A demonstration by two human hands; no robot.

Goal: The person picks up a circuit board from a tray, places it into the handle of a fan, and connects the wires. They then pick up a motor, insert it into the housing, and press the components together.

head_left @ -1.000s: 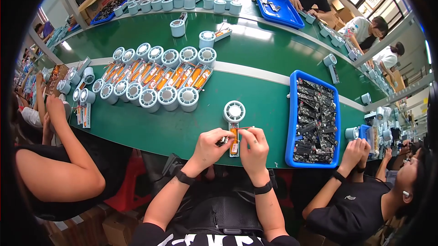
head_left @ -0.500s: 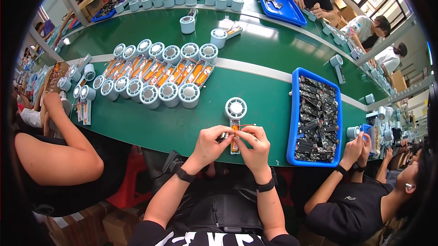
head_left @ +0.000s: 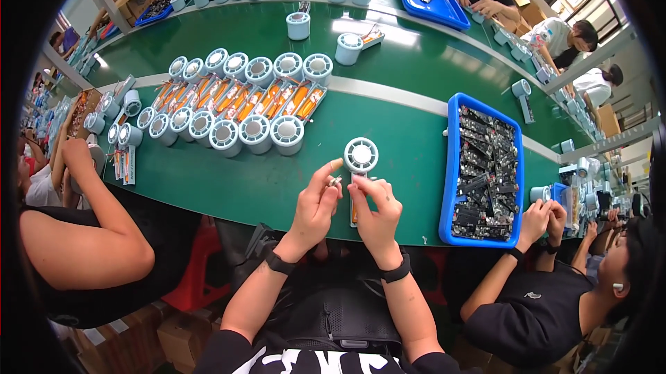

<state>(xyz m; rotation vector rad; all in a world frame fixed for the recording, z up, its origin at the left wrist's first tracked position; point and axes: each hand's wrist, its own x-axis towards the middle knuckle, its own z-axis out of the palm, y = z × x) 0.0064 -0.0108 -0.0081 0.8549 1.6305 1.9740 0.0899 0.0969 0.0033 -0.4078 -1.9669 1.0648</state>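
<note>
Light-blue handheld fan (head_left: 361,156) lies on the counter (head_left: 416,173), right hand (head_left: 375,209) partly covering its handle, fingers bunched; can't tell on what. Left hand (head_left: 316,202) pinches a small metallic part (head_left: 334,182). I'd keep the handle steady.

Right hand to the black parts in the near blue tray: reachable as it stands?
Likely yes: the black parts lie in the open-topped blue tray, right of the right hand, with nothing visible blocking across the green tabletop. The hand is at the light-blue fan, so it would have to leave that.
</note>
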